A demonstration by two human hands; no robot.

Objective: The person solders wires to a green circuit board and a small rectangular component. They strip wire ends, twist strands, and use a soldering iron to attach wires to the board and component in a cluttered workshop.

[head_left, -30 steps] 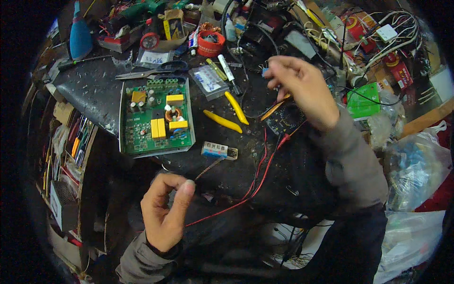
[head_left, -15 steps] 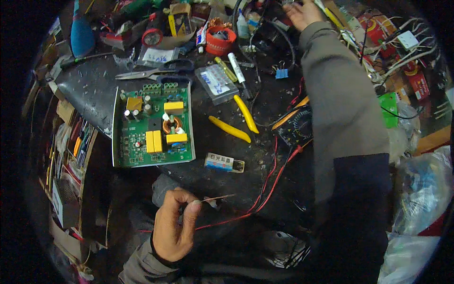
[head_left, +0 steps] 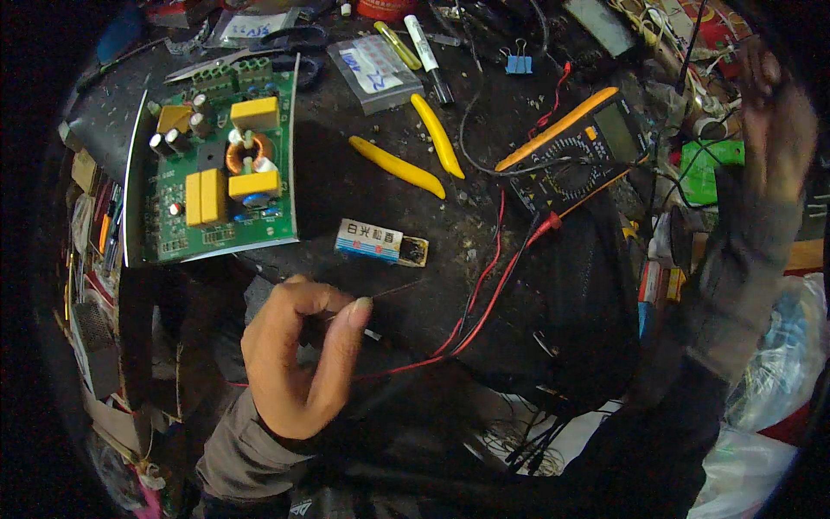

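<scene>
My left hand (head_left: 275,368), at lower centre, pinches a thin wire (head_left: 396,290) between thumb and forefinger; the wire points right. Just beyond it lies a small white-and-blue box (head_left: 367,240), its right end open on dark contents. My right hand (head_left: 774,130) is raised at the far right, smeared by motion, so its fingers cannot be read. Nearest to it is a green packet (head_left: 711,164). A green circuit board (head_left: 173,195) with yellow blocks and a copper coil sits at the left. Right of centre lies a multimeter (head_left: 571,156) with red and black leads (head_left: 494,285).
Two yellow grips (head_left: 398,167) lie mid-bench. Behind them are a plastic bag (head_left: 372,73), a white marker (head_left: 424,52) and a blue binder clip (head_left: 519,60). Scissors lie behind the board. Tangled cables and clear plastic bags (head_left: 778,337) crowd the right side.
My right hand has come back from the far top to the right side, uncovering the multimeter. The view has shifted, so bench things sit higher and further left. My left hand still pinches the wire.
</scene>
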